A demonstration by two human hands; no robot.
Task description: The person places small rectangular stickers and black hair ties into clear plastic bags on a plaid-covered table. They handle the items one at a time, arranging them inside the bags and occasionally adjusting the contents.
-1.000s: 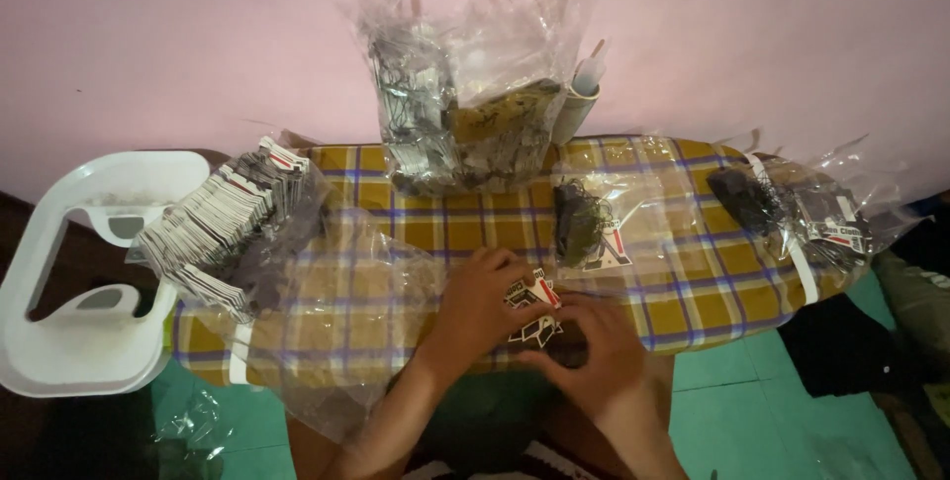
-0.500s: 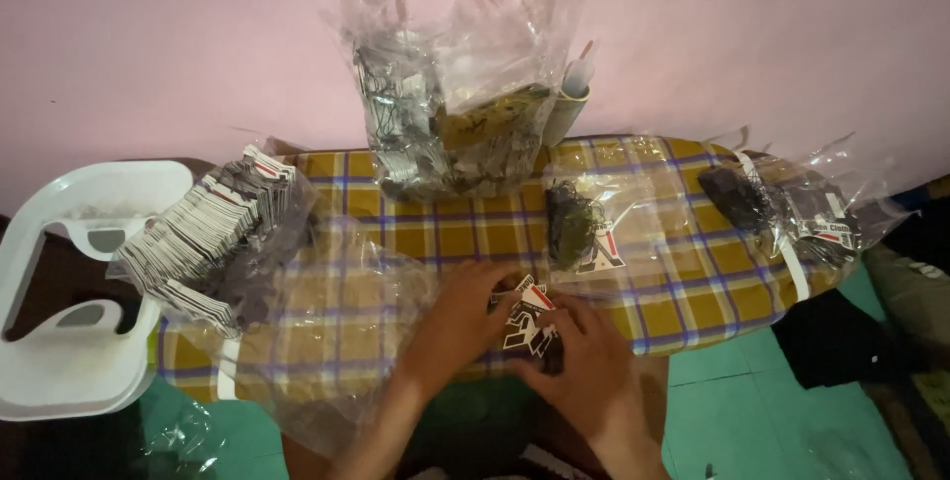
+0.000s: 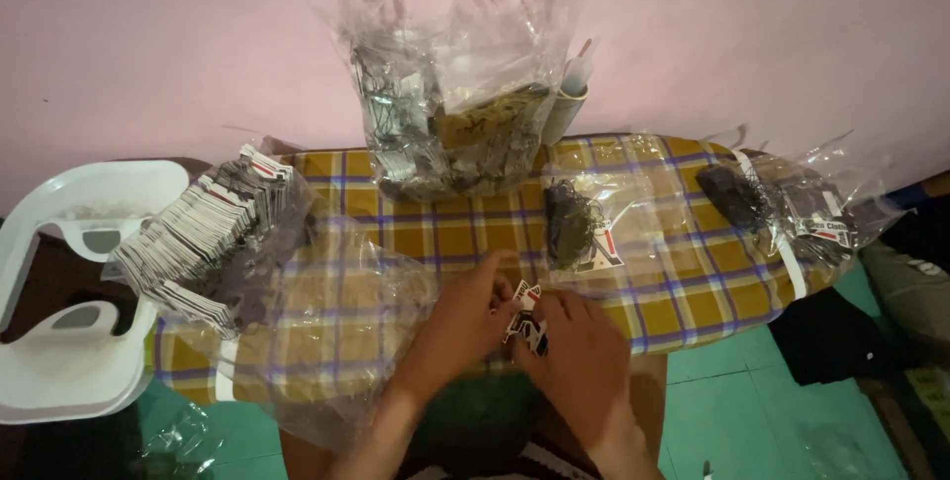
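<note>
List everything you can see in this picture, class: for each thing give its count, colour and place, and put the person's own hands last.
ironing board: one, yellow checked cover, across the middle.
stack of tags: one, white with dark print, in clear plastic on the board's left end.
tall clear bag: one, holding dark and yellowish pieces, upright against the wall.
small clear bag: one, dark contents, on the board right of centre.
right-end bag: one, clear, dark contents, on the board's right end.
empty plastic sheet: one, clear, in front of the left hand.
plastic chair: one, white, far left.
floor: green, below.
small tag: red, white and black, between both hands; count unclear.
left hand: on the tag.
right hand: on the tag.
</note>
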